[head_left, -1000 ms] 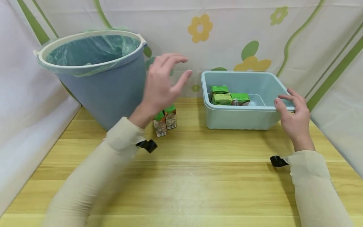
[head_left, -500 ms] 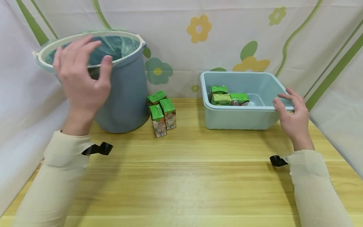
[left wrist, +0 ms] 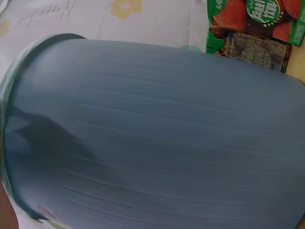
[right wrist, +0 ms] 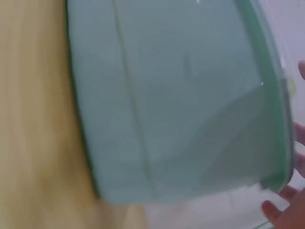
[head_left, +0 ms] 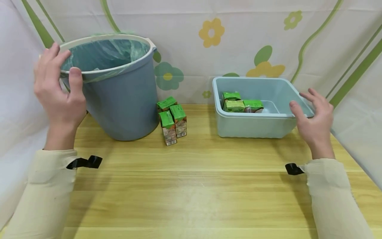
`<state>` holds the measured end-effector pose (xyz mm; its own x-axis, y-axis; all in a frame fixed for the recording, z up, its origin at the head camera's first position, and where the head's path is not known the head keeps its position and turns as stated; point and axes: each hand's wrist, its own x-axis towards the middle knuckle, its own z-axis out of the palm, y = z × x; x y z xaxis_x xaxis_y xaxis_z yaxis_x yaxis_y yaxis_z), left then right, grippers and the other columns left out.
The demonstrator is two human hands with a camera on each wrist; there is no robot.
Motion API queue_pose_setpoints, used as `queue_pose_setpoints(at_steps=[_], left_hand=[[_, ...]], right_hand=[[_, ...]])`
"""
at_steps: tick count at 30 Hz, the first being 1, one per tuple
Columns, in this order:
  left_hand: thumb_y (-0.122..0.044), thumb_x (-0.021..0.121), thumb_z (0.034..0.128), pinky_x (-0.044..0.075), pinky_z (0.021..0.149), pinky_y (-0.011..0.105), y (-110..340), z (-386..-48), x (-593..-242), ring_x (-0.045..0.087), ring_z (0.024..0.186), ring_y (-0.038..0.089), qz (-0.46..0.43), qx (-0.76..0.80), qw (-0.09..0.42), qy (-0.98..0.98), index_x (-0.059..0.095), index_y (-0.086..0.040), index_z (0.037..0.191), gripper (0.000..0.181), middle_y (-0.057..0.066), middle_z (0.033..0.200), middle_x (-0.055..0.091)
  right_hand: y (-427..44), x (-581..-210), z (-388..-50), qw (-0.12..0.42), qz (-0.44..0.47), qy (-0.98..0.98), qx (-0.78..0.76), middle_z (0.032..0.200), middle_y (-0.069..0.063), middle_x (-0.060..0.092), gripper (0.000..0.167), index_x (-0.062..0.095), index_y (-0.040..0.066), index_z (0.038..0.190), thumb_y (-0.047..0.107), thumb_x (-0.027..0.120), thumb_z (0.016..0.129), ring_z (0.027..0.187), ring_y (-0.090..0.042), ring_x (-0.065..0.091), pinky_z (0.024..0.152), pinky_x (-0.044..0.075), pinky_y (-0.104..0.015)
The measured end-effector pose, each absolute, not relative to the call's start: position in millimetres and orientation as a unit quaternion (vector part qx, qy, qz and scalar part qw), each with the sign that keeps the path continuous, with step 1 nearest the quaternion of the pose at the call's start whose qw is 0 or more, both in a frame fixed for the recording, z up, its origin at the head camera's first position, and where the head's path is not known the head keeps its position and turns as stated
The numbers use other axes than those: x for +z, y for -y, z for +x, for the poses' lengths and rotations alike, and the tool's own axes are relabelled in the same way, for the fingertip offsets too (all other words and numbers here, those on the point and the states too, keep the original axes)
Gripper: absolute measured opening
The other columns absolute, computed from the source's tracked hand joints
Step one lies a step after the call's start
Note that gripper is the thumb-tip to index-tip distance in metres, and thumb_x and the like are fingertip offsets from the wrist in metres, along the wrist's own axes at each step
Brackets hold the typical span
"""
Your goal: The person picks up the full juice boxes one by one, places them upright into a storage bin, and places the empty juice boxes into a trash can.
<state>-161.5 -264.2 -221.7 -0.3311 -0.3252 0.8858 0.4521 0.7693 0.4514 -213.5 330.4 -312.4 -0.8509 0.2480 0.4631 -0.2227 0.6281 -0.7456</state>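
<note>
While hands (head_left: 58, 91) (head_left: 317, 122) flank bin (head_left: 125, 103), tub (head_left: 250, 126), cartons (head_left: 178, 113) between

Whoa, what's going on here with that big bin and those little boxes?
A person has their left hand by the rim of the big blue bin, which has a bag inside, and their right hand by the corner of the pale blue tub. Three green-topped cartons are beside the bin; three others are in the tub. Neither hand holds a carton.

Left hand (head_left: 59, 88) shifts from near cartons (head_left: 173, 120) to bin (head_left: 123, 96), toward left edge of table (head_left: 191, 202); right hand (head_left: 317, 124) eases rightward.
</note>
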Motion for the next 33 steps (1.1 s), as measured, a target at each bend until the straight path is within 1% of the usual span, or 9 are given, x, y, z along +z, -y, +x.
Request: queue_pose_setpoints(at_steps=[4, 6, 10, 14, 19, 24, 27, 31, 33], left_hand=[[-0.038, 0.057, 0.0966, 0.028, 0.131, 0.028, 265.9, -164.2, -226.4, 0.053, 0.149, 0.017, -0.045, -0.341, 0.583, 0.736, 0.076, -0.005, 0.13, 0.051, 0.006, 0.149, 0.066], [-0.04, 0.058, 0.0966, 0.028, 0.131, 0.028, 267.4, -166.6, -229.1, 0.052, 0.15, 0.015, -0.044, -0.339, 0.587, 0.734, 0.077, -0.008, 0.13, 0.05, 0.003, 0.15, 0.066], [-0.042, 0.061, 0.0954, 0.03, 0.131, 0.028, 269.3, -171.5, -234.1, 0.053, 0.149, 0.012, -0.044, -0.343, 0.599, 0.723, 0.077, -0.015, 0.13, 0.047, -0.003, 0.148, 0.067], [-0.043, 0.063, 0.0933, 0.034, 0.13, 0.028, 267.9, -171.2, -236.6, 0.055, 0.146, 0.009, -0.043, -0.354, 0.61, 0.708, 0.077, -0.019, 0.131, 0.046, -0.005, 0.144, 0.07], [-0.04, 0.066, 0.0913, 0.037, 0.128, 0.029, 262.6, -166.5, -235.5, 0.061, 0.142, 0.012, -0.043, -0.367, 0.619, 0.693, 0.079, -0.017, 0.127, 0.044, -0.001, 0.138, 0.073], [-0.039, 0.068, 0.0894, 0.04, 0.127, 0.029, 258.2, -163.7, -236.8, 0.063, 0.14, 0.016, -0.038, -0.384, 0.627, 0.677, 0.08, -0.016, 0.124, 0.044, 0.004, 0.135, 0.075], [-0.038, 0.069, 0.089, 0.04, 0.126, 0.029, 257.4, -162.2, -236.7, 0.062, 0.14, 0.015, -0.033, -0.389, 0.627, 0.675, 0.08, -0.015, 0.124, 0.044, 0.004, 0.135, 0.075], [-0.04, 0.07, 0.0889, 0.04, 0.126, 0.029, 257.4, -160.7, -235.5, 0.063, 0.139, 0.015, -0.032, -0.391, 0.629, 0.671, 0.081, -0.01, 0.123, 0.047, 0.003, 0.134, 0.076], [-0.04, 0.07, 0.0888, 0.04, 0.126, 0.029, 257.1, -160.9, -235.1, 0.063, 0.139, 0.015, -0.033, -0.391, 0.63, 0.67, 0.081, -0.008, 0.123, 0.048, 0.004, 0.133, 0.076]], right_hand=[[-308.8, -299.5, -206.7, 0.335, 0.027, 0.83, 0.444, 0.161, 0.011, 0.053, 0.047, 0.069, 0.022, 0.142, 0.034, 0.071, 0.097, 0.154, -0.014, 0.036, 0.132, 0.015, -0.04], [-295.6, -295.2, -203.3, 0.35, 0.057, 0.823, 0.444, 0.159, 0.011, 0.056, 0.047, 0.071, 0.022, 0.14, 0.032, 0.074, 0.094, 0.152, -0.013, 0.04, 0.129, 0.019, -0.039], [-262.3, -292.7, -197.7, 0.355, 0.135, 0.819, 0.43, 0.158, 0.009, 0.057, 0.051, 0.071, 0.018, 0.139, 0.025, 0.081, 0.09, 0.152, -0.015, 0.045, 0.129, 0.024, -0.034], [-223.4, -295.1, -192.2, 0.351, 0.22, 0.814, 0.407, 0.159, 0.001, 0.057, 0.058, 0.069, 0.012, 0.142, 0.021, 0.083, 0.087, 0.152, -0.023, 0.048, 0.129, 0.031, -0.039], [-180.0, -298.0, -185.4, 0.359, 0.29, 0.797, 0.389, 0.157, -0.007, 0.059, 0.062, 0.066, 0.008, 0.144, 0.024, 0.082, 0.087, 0.149, -0.027, 0.052, 0.123, 0.04, -0.039], [-142.8, -300.2, -183.4, 0.379, 0.337, 0.759, 0.408, 0.148, -0.012, 0.067, 0.055, 0.069, 0.003, 0.138, 0.019, 0.083, 0.087, 0.141, -0.029, 0.06, 0.122, 0.045, -0.035], [-124.1, -300.6, -185.3, 0.371, 0.354, 0.751, 0.417, 0.146, -0.014, 0.067, 0.054, 0.068, 0.002, 0.138, 0.018, 0.083, 0.089, 0.139, -0.027, 0.062, 0.116, 0.051, -0.036], [-102.0, -302.5, -190.6, 0.334, 0.349, 0.757, 0.441, 0.148, -0.013, 0.065, 0.056, 0.066, 0.005, 0.142, 0.02, 0.084, 0.091, 0.141, -0.023, 0.06, 0.107, 0.056, -0.04], [-91.6, -305.4, -194.2, 0.316, 0.336, 0.761, 0.456, 0.149, -0.011, 0.065, 0.056, 0.066, 0.007, 0.143, 0.02, 0.084, 0.091, 0.14, -0.022, 0.06, 0.106, 0.057, -0.04]])
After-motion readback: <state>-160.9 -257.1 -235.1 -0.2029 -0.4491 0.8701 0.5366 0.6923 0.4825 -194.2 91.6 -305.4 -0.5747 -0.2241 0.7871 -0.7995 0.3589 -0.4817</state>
